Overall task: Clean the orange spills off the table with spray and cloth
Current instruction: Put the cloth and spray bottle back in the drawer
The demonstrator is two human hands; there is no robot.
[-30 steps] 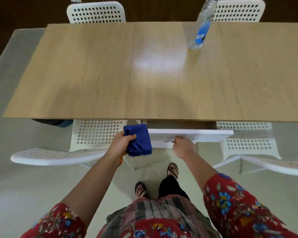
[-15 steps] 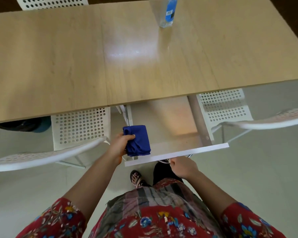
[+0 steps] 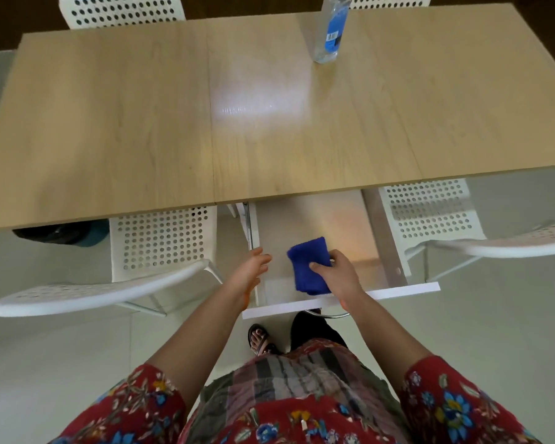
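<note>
Right grip [image 3: 337,271] clamped on cloth [image 3: 308,267] above open drawer [image 3: 302,219], left grip [image 3: 250,267] apart; likely risk: cloth slipping inside.

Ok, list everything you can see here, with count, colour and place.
table: one, light wood, centre
bottle: one, clear with blue label, upright at the table's far edge
chairs: four, white perforated, two far side, two near side
drawer: one, white front, pulled open under the near edge
cloth: one, blue, above the open drawer
dark object: one, black, under table's left end
left hand: open, beside the drawer's left wall
right hand: grips the cloth
</note>
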